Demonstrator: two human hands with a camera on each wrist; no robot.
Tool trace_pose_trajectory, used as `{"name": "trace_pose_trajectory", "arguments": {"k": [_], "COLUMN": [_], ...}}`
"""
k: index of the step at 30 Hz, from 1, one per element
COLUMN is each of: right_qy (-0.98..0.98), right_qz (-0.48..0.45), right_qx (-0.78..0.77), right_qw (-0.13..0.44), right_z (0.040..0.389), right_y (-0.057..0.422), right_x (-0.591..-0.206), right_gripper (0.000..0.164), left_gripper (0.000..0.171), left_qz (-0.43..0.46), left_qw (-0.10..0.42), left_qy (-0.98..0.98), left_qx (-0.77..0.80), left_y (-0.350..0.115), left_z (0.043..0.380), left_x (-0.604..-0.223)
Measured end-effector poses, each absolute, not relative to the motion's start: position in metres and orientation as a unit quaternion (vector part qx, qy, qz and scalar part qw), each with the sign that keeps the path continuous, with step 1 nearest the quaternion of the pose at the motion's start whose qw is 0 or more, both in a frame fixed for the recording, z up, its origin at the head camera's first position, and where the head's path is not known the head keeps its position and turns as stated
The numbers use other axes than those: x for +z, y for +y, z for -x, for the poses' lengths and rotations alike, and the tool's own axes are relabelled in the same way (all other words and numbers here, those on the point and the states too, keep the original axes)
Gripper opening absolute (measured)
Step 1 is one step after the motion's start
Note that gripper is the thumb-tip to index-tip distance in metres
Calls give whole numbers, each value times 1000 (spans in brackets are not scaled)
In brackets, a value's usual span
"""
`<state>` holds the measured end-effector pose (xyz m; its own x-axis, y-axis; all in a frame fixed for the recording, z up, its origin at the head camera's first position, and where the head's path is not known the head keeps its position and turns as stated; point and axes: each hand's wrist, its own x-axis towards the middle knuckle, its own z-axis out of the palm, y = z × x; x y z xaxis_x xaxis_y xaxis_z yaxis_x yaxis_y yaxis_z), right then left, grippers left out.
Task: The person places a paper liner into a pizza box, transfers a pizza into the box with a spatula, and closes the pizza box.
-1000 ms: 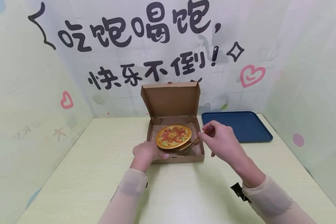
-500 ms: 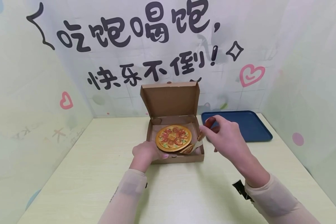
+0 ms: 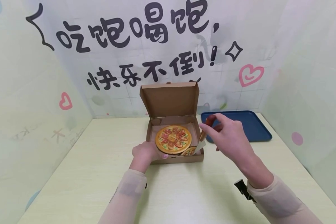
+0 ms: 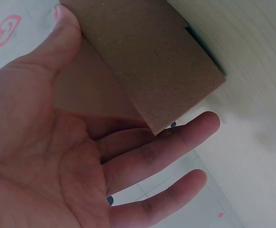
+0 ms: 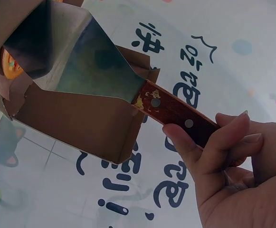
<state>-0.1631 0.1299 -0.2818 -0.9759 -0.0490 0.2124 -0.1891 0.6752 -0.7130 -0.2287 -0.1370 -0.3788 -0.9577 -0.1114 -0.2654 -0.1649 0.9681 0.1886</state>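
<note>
A round pizza point(image 3: 173, 139) lies in an open cardboard pizza box point(image 3: 168, 159). My left hand point(image 3: 147, 152) holds the box's front left corner. In the left wrist view its thumb point(image 4: 66, 33) is on the cardboard wall, with the fingers round the corner. My right hand point(image 3: 228, 133) pinches the wooden handle point(image 5: 176, 111) of a metal spatula between thumb and fingers. The spatula's shiny blade point(image 5: 71, 52) slants down into the box's front right corner, beside the pizza. A pizza-like patch on the blade in the head view looks like a reflection.
The box lid point(image 3: 169, 101) stands raised at the back. A blue tray point(image 3: 240, 124) sits behind the right hand. Pale tabletop point(image 3: 106, 155) surrounds the box, and printed walls point(image 3: 168, 62) enclose the back and sides.
The pizza was tilted with the spatula at its right edge, and now lies flatter. My right hand has drawn the spatula slightly right and turned it steeper. The left hand stays put.
</note>
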Motion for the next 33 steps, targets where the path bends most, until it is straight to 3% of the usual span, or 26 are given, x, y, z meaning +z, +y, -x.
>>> {"name": "trace_pose_trajectory", "arguments": {"k": [16, 27, 33], "right_qy": [-911, -931, -937], "right_qz": [-24, 1, -1], "right_qx": [399, 363, 349], "right_qw": [97, 45, -14], "right_z": [127, 94, 78], "right_y": [162, 190, 208], "right_x": [-289, -313, -327], "right_gripper": [48, 21, 16], "left_gripper": [105, 107, 107], "left_qz": [72, 75, 69], "left_qw": [125, 132, 128], "left_qy": [984, 982, 984], "left_qx": [104, 110, 102], "left_y": [-135, -136, -137], "left_z": [229, 226, 227], "left_x": [-374, -378, -377]}}
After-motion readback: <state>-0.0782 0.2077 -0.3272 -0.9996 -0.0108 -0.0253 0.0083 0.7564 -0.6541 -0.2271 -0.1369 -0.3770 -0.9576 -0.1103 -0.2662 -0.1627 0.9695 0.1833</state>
